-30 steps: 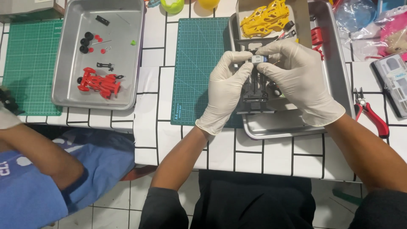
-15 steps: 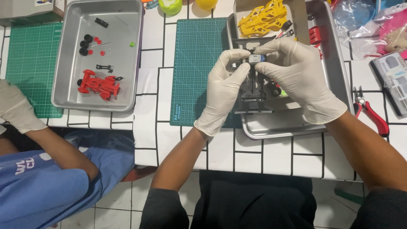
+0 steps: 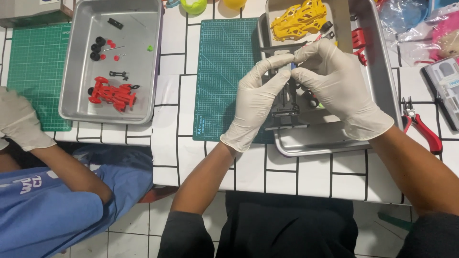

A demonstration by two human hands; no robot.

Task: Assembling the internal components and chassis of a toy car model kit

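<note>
I am holding both gloved hands together over the metal tray (image 3: pixel 334 141) sitting right of centre in the frame, and between them I am gripping a dark toy car chassis (image 3: pixel 286 102) that is hanging just above the tray's floor. My left hand (image 3: pixel 256 102) is curling its fingers against the chassis's left edge, with the thumb and forefinger reaching up to its top end. My right hand (image 3: pixel 337 88) is closing in from the right, its thumb and forefinger meeting the left hand's fingertips and pinching a small blue-grey part (image 3: pixel 290 66) at the top of the chassis; what that part is I cannot tell, since the fingers are hiding most of it. A yellow car body shell (image 3: pixel 299 20) is lying in the upper part of the same tray, with red parts (image 3: pixel 357 40) just to its right. A green cutting mat (image 3: pixel 224 71) is lying on the tiled surface to the left of the tray, and red-handled pliers (image 3: pixel 420 126) are resting at the right edge. At the upper left, a second metal tray (image 3: pixel 76 71) is holding a red car body (image 3: pixel 112 94) and black wheels (image 3: pixel 97 48), while another person's gloved hand (image 3: pixel 19 119) is resting at the far left edge.
</note>
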